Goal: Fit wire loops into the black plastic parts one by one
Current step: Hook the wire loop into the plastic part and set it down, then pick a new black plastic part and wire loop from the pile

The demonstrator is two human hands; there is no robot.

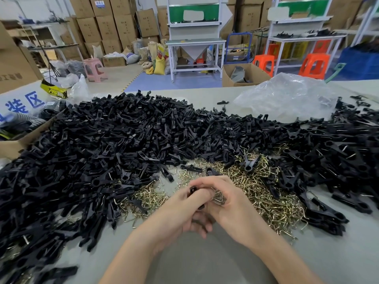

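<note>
My left hand (184, 210) and my right hand (229, 203) meet over the table's front middle, fingers interlaced. The left hand grips a black plastic part (192, 190), of which only a rounded end shows above the fingers. The right hand pinches a few metal wire loops (218, 198) against that part. A big heap of black plastic parts (106, 144) spreads across the left and back. Brass-coloured wire loops (258, 187) lie in a pile just beyond and right of my hands.
More black parts (338, 144), some with wires fitted, cover the right side. A crumpled clear plastic bag (287, 95) lies at the back right. A cardboard box (14, 140) stands at the left edge. The grey table (205, 259) shows bare in front of my hands.
</note>
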